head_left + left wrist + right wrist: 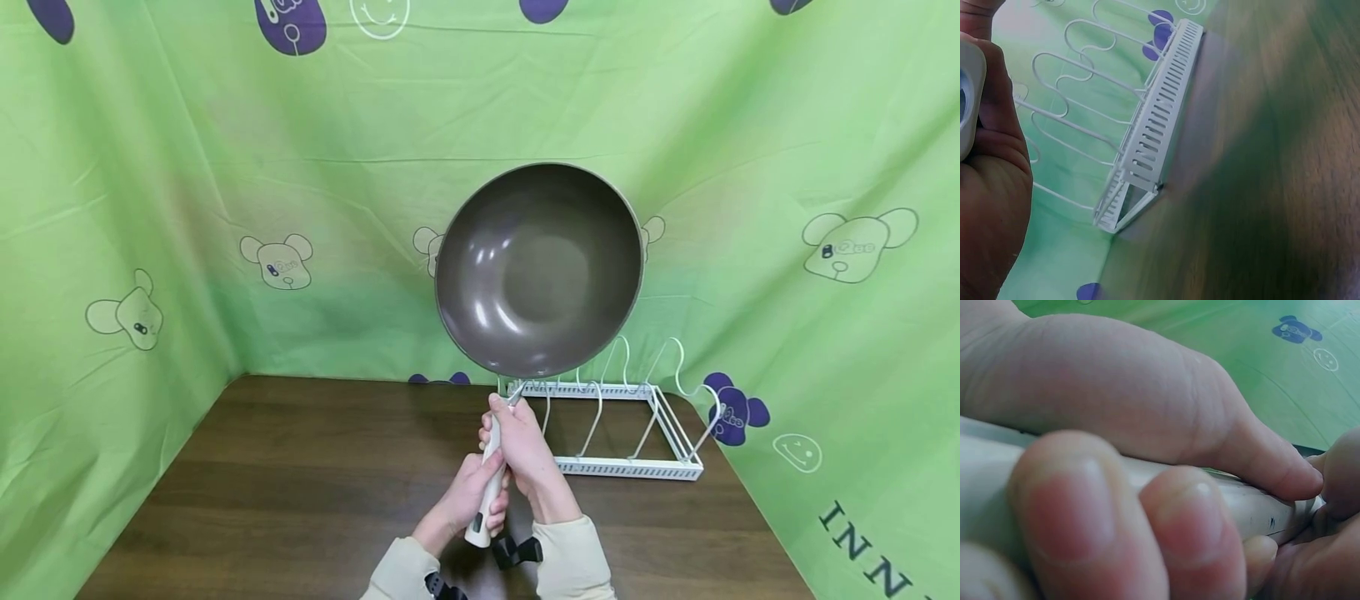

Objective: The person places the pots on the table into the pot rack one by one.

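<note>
A deep round wok (540,271), dark grey-brown inside with a pale rim, is raised above the tabletop, its inner side turned toward the head camera. My right hand (528,446) grips the upper part of its white handle (491,442), close to the pan. Lower down, my left hand (467,498) wraps around the handle near its end. The right wrist view shows curled fingers and a thumb around the handle (1260,515), with another hand touching at the right edge. Behind the handle stands a white wire rack (630,468), partly overlapped by the wok and right hand.
The rack (1154,119) has perforated side rails and several upright wire loops, and sits toward the back right of the brown wooden table (300,483). A green cloth backdrop (360,108) with cartoon prints rises behind and beside the table.
</note>
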### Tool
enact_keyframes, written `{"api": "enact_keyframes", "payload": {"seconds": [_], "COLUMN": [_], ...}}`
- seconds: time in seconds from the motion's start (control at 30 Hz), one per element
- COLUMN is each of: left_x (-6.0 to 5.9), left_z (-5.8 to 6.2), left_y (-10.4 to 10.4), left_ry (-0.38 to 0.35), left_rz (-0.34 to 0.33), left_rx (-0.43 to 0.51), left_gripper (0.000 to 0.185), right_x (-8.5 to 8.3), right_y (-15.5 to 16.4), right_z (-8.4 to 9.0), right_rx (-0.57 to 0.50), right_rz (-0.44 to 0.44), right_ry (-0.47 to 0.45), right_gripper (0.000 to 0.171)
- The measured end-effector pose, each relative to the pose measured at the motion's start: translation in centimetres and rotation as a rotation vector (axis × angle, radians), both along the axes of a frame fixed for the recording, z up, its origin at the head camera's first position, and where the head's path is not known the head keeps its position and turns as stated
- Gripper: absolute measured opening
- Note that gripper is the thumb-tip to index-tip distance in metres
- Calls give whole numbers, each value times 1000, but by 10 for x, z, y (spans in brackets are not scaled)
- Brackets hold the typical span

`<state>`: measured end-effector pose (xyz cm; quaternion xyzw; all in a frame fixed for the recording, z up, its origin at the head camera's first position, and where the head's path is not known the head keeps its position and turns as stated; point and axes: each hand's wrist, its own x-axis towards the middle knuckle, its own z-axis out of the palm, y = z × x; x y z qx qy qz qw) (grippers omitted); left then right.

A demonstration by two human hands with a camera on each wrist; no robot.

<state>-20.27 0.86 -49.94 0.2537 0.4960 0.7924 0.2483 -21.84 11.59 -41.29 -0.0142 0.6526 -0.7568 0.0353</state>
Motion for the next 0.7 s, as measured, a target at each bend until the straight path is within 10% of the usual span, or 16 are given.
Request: {"api": "enact_keyframes", "payload": {"seconds": [0.7], "left_x": [-1], "left_z": [6], "left_y": [8], "left_ry": [-17], "left_rz": [-7], "left_rx": [-34], "left_gripper": [48], "right_x": [3], "right_y": [5], "right_z": [8], "right_rx": [84], "right_rz": [-72], "right_ry": [13], "right_gripper": [25]}}
